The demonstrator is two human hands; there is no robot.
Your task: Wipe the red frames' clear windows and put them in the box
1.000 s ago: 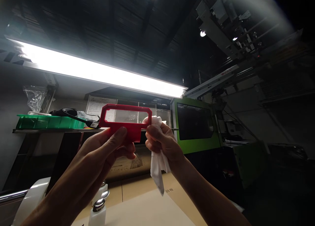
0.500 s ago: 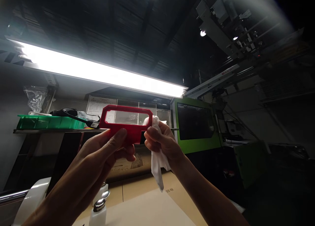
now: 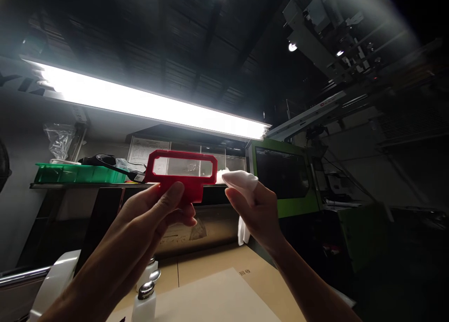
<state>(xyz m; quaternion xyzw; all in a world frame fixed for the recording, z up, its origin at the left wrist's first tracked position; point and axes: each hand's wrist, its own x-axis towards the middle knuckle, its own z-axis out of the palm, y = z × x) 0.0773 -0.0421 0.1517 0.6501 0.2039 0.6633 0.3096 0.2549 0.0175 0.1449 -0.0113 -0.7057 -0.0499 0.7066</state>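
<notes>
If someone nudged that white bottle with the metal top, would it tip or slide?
The white bottle looks narrow and upright, so a push near its metal cap might tip it. Its smooth-looking sides could feel a little slippery. How full it is, and so how heavy, I can't tell.

Red frame [image 3: 191, 187], upright, white cloth [image 3: 242, 179], draped

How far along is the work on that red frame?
Done: nothing clearly; no finished result shows. In hand: the left hand holds up the red frame; the right hand holds a white cloth just off its end. Left: the frame isn't set down; whether it needs more handling, I can't tell.
</notes>
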